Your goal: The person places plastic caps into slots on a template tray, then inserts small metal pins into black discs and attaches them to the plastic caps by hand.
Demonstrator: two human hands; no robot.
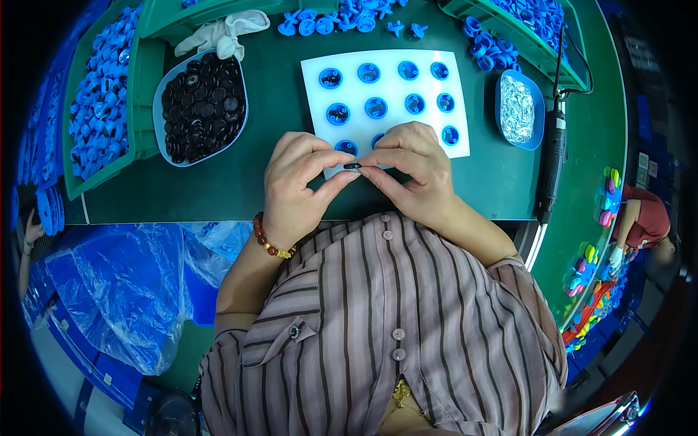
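My left hand (pixel 294 182) and my right hand (pixel 414 171) meet over the near edge of a white board (pixel 389 87). Thumb and forefinger of both pinch a small black piece (pixel 352 166), seen edge-on; its exact kind is too small to make out. Rows of round blue parts (pixel 375 108) sit in the board, several with dark pieces inside. My fingers partly hide the nearest row. Left of the board, a pale blue tray (pixel 158 116) holds a heap of black discs (pixel 203 109).
At the right lies a blue tray (pixel 536 134) of small shiny pieces (pixel 516 109), beside a black corded electric screwdriver (pixel 554 156). Green bins (pixel 138 87) of blue parts stand left and at the back. A white glove (pixel 229 33) lies behind the discs. Another person (pixel 643 221) works far right.
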